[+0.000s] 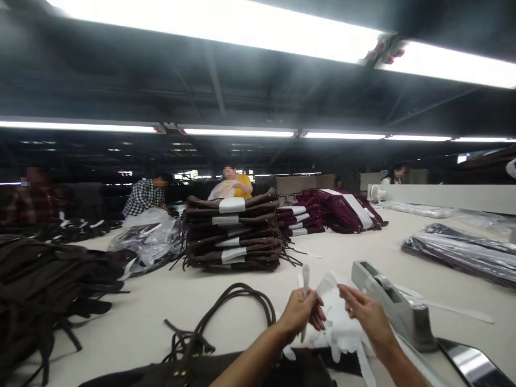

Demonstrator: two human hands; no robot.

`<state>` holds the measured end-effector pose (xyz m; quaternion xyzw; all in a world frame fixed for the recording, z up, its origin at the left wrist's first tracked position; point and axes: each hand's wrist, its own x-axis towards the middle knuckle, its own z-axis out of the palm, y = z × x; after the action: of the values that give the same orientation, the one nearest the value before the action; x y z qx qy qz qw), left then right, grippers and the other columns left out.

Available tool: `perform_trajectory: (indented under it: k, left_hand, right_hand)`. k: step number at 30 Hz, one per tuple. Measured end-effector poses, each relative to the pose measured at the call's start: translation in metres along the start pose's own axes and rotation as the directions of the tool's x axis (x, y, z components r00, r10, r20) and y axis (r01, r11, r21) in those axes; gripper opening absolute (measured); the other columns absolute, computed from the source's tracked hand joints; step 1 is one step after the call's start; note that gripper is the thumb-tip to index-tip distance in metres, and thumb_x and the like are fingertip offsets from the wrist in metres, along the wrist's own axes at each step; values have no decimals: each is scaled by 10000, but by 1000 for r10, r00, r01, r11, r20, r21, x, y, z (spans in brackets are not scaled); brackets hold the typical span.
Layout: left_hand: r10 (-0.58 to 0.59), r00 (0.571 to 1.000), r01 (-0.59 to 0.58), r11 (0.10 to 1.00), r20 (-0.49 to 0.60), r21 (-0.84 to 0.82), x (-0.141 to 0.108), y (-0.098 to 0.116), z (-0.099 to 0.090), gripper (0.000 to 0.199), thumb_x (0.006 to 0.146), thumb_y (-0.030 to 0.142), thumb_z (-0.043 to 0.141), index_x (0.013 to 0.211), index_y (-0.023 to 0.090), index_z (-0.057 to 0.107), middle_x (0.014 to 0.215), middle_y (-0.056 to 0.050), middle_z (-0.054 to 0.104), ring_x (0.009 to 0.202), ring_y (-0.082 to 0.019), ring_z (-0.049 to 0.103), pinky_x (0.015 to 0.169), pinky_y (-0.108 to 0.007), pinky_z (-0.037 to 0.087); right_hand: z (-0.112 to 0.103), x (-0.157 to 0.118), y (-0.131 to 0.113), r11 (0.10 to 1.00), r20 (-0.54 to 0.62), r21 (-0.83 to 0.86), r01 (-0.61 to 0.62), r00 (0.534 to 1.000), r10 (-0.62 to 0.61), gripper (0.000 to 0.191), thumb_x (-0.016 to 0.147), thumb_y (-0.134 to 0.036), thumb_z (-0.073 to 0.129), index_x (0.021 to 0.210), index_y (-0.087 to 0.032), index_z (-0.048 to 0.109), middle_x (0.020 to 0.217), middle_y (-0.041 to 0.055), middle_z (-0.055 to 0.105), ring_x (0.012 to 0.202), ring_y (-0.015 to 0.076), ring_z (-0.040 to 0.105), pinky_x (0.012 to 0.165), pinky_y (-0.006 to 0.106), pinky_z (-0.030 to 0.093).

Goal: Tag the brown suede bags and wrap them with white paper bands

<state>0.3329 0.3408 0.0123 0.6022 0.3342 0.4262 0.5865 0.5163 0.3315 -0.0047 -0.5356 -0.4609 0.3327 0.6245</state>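
My left hand (300,314) is closed on a slim pale strip (305,277) that sticks out above and below the fingers. My right hand (365,312) has its thumb and fingertips pressed together beside a loose white piece; whether it grips that piece is unclear. Between and below both hands lies a crumpled pile of white strips (341,320). Under my left forearm a dark brown bag (226,365) lies flat, its corded handles (237,290) looped up onto the table. A grey tape dispenser (391,306) stands just right of my right hand.
On the pale table (346,250) stands a stack of brown bags (234,231) with white bands. Maroon bags (342,209) lie behind it. Dark bags (44,285) are heaped left; plastic-wrapped goods (463,250) and a phone (479,365) lie right. Several people work beyond.
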Motion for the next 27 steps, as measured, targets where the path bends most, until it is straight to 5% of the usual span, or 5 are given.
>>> perform_trajectory:
  k: [4, 13, 17, 23, 27]
  left_hand:
    - [-73, 984, 68, 997, 161, 37, -2, 0, 15, 703, 630, 818, 554, 734, 123, 560, 531, -50, 571, 395, -146, 541, 435, -271, 447]
    - [-64, 992, 61, 998, 105, 30, -16, 0, 15, 718, 630, 844, 529, 782, 143, 520, 604, -63, 579, 458, -164, 559, 464, -290, 455]
    - [73, 997, -72, 964, 7, 255, -29, -6, 16, 643, 758, 788, 436, 813, 159, 556, 653, -58, 573, 508, -159, 541, 494, -284, 433]
    - [318, 942, -183, 760, -111, 623, -43, 1, 15, 332, 908, 470, 414, 778, 194, 545, 734, -67, 631, 634, -173, 540, 607, -300, 401]
    - [107, 985, -67, 961, -138, 268, -41, 6, 17, 397, 807, 586, 493, 775, 190, 502, 591, -33, 551, 504, -166, 514, 524, -301, 412]
  right_hand:
    - [31, -23, -10, 960, 192, 261, -105, 980, 55, 451, 517, -556, 829, 524, -157, 618, 485, -9, 464, 463, 124, 405, 457, 282, 353]
    - [28, -31, -12, 885, 377, 410, -222, 924, 57, 383, 604, -517, 815, 596, -164, 667, 586, 4, 523, 530, 134, 449, 515, 275, 412]
    - [32, -31, 1, 884, 392, 403, -237, 918, 68, 362, 643, -501, 804, 624, -160, 684, 582, 2, 495, 542, 121, 394, 506, 256, 378]
    - [36, -30, 11, 922, 306, 358, -147, 951, 33, 385, 633, -514, 806, 614, -149, 687, 561, 1, 470, 558, 113, 346, 498, 244, 326]
    - [39, -37, 2, 910, 325, 377, -174, 945, 46, 398, 610, -516, 822, 658, -141, 696, 549, -9, 469, 508, 89, 325, 453, 231, 295]
